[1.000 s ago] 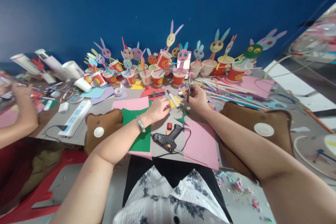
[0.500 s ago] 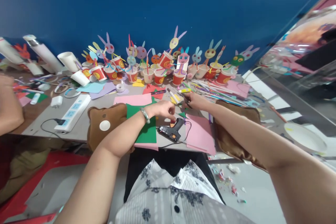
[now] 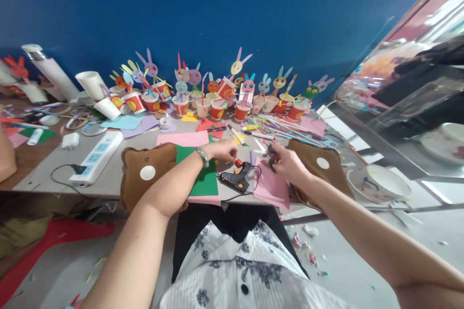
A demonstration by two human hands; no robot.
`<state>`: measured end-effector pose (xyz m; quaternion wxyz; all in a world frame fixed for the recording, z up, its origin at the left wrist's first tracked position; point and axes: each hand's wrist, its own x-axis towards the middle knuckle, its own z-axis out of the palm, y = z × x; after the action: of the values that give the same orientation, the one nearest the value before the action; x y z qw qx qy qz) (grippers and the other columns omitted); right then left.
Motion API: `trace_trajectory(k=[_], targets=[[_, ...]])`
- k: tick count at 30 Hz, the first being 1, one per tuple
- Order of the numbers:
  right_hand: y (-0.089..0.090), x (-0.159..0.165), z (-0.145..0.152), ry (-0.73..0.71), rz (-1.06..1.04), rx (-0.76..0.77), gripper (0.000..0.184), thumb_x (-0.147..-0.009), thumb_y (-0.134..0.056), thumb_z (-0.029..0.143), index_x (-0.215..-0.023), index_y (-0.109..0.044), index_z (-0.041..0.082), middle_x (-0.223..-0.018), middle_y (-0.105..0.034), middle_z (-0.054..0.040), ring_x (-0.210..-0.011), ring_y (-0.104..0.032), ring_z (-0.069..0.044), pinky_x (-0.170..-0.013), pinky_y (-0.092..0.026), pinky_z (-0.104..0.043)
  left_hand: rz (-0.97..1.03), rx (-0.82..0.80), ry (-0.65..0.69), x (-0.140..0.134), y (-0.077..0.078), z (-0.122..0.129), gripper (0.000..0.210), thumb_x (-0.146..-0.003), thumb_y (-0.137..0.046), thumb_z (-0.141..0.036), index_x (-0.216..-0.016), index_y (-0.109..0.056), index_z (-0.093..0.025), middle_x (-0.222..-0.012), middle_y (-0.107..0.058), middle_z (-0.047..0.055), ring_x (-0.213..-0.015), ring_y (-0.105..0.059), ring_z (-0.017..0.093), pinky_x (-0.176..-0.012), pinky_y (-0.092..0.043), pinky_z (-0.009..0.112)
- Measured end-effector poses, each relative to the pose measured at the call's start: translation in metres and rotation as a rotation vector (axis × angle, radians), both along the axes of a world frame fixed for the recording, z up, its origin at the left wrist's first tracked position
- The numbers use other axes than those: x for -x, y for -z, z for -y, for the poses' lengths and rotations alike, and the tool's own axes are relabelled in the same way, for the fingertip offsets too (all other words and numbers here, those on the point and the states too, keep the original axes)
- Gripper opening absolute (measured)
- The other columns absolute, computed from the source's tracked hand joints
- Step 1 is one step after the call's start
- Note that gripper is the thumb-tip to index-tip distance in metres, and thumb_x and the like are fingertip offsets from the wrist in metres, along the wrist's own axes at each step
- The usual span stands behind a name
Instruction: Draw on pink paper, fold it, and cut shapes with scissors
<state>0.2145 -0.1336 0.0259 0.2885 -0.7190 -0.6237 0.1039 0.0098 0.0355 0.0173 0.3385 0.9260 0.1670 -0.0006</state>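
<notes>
Scissors [image 3: 271,160], direction unclear, glue gun [image 3: 235,182] pointing left

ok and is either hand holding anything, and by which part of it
The right hand holds the scissors by their dark handles. Whether the left hand holds anything cannot be told.

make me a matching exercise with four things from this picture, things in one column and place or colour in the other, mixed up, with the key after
Things
1. scissors
2. glue gun
3. power strip
4. bangle

Place or colour
A. white, with a black plug at its near end
B. worn just behind the left hand
C. held in the right hand
D. black, lying between the green sheet and a pink sheet

Pairs: 1-C, 2-D, 3-A, 4-B
</notes>
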Motion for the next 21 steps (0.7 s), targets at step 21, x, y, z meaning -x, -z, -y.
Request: trace_trajectory(k=[21], targets=[[0.029, 0.034, 0.089, 0.145, -0.107, 0.040, 0.023, -0.073, -0.067, 0.037, -0.092, -0.060, 0.025, -0.056, -0.058, 0.0042, -0.051, -0.054, -0.018, -0.051, -0.041, -0.029, 0.130, 0.032, 0.133, -0.010, 0.018, 0.003, 0.013, -0.066, -0.076, -0.019, -0.079, -0.073, -0.016, -0.074, -0.065, 0.000, -0.069, -0.057, 0.012, -0.060, -0.039, 0.021]])
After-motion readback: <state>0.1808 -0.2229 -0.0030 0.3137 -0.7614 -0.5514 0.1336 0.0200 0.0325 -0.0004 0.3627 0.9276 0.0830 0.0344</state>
